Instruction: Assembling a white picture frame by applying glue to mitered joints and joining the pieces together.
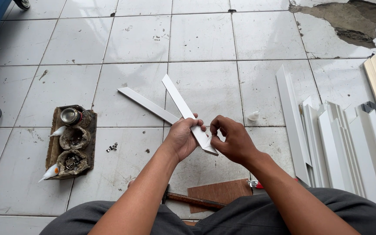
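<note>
My left hand (183, 138) was closed around two flat white plastic strips (180, 102), held above the tiled floor (205, 39), splaying apart away from me. My right hand (233, 140) pinched the near mitred end, thumb and forefinger together. A brown board of glue pots (72, 143) lay left; white profile lengths (340, 143) stacked right.

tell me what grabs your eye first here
Centre frame, the left hand grips two white mitred strips crossed in a V over the tiled floor, while the right hand pinches at their joint. A stack of white profiles lies at right; a board with glue tubes at left.
</note>
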